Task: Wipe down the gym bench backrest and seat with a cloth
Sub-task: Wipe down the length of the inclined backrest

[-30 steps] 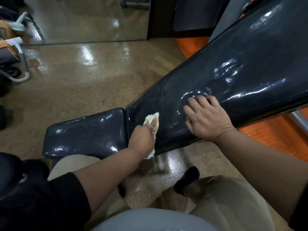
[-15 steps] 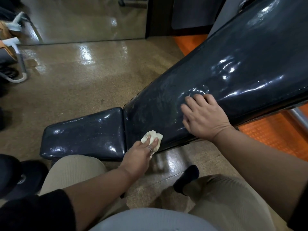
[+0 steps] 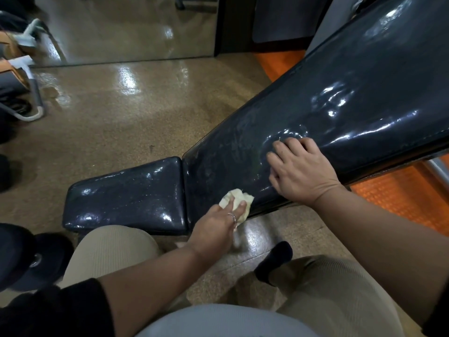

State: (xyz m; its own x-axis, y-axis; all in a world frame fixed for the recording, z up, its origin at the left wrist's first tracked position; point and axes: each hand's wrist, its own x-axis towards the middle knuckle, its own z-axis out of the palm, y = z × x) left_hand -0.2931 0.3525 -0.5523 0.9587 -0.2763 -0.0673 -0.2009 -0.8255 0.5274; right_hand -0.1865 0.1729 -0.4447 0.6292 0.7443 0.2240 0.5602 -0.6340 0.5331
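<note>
The left hand [image 3: 216,227] presses a crumpled pale-yellow cloth [image 3: 237,203] against the lower near edge of the backrest [image 3: 340,105], its fingers curled over the wad and a ring on one finger. The cloth sits just beside the gap where the backrest meets the seat [image 3: 126,193], at the backrest's narrow low end. The right hand [image 3: 298,171] lies flat on the backrest a little farther up from the cloth, fingers spread and nearly straight, palm down, gripping nothing; the padding dimples around its fingertips.

Both pads are dark navy vinyl, glossy, with bright highlights and faint streaks. The backrest is a long tapered panel; its long axis rises from the seat toward the upper right of the view, widening as it goes. The seat is a short, rounded-cornered cushion lying nearly level, pointing away from the backrest to the left.

Beneath the backrest lies a speckled tan floor [image 3: 121,113], shiny, with an orange textured mat [image 3: 401,200] below its high end.
</note>
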